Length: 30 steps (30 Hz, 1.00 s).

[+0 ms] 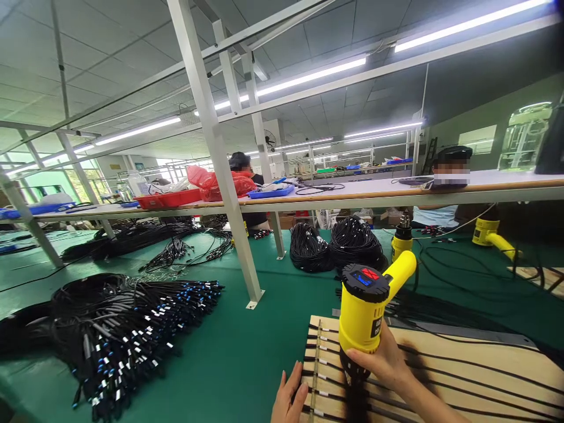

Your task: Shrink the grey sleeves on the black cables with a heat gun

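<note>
Right hand (385, 358) closed round yellow heat gun (361, 320), nozzle over cables on wooden board (458, 352); left hand (289, 396) open, left of grip, at board edge

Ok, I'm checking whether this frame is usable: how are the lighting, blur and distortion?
Head view: the tube lights glare white, the far right is dim; edges look stretched; the heat gun looks fairly crisp, the background softer; dark patches on the board could be shadow or scorching.
</note>
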Motion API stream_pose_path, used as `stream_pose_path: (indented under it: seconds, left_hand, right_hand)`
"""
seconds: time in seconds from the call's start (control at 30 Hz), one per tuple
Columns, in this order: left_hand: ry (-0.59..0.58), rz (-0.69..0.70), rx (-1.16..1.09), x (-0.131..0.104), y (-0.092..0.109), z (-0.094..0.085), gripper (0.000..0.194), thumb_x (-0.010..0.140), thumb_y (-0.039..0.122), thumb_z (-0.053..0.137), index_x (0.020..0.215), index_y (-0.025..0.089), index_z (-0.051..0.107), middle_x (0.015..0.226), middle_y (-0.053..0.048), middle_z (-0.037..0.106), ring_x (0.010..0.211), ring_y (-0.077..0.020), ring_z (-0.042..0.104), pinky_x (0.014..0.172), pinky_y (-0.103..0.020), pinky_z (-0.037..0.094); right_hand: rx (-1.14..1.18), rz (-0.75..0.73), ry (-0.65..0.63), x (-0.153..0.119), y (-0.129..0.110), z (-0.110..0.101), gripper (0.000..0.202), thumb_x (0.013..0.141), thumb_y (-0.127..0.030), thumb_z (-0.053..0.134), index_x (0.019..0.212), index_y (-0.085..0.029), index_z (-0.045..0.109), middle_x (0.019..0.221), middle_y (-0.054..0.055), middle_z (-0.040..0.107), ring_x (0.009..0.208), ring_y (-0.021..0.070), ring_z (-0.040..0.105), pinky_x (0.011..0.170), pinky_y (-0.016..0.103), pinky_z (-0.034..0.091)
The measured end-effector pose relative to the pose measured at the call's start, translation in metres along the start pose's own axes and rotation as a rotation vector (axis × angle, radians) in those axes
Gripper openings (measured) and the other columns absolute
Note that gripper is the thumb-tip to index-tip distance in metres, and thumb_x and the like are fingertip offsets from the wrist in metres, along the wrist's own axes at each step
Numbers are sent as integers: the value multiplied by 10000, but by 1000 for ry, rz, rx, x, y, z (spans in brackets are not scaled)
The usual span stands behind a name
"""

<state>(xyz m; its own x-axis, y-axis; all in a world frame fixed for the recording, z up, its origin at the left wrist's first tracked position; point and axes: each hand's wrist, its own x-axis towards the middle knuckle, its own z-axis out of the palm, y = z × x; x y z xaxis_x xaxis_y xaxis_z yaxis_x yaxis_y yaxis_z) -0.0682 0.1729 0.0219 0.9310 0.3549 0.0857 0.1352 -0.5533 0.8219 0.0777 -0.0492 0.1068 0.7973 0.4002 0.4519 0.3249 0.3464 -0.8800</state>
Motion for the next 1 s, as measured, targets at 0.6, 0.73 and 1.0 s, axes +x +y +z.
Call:
stream_pose_path:
  seconds: [0.6,0.73,1.0]
  left_hand:
    - [-5,-2,-1,0,0,-1,620,828,611,413,1311,227,469,1374,-25,414,1316,-278,311,1136,-477,74]
    - [-16,-23,2,0,2,-1,607,837,606,397,1310,233,472,1386,-13,395,1325,-275,288,1135,-474,79]
    - [-6,-27,4,0,5,-2,578,831,586,425,1289,242,498,1374,-12,411,1315,-267,312,1138,-465,74]
  right_hand:
    - [77,18,-36,0,6,-2,541,622,-295,762,1057,-254,444,949,35,659,823,259,626,744,429,492]
    - [85,12,-49,1,6,-4,547,632,-295,755,1077,-254,439,946,40,665,800,261,628,731,434,498]
    - [57,-3,-53,0,1,-5,537,634,-310,751,1074,-259,447,950,40,662,810,260,624,730,432,492]
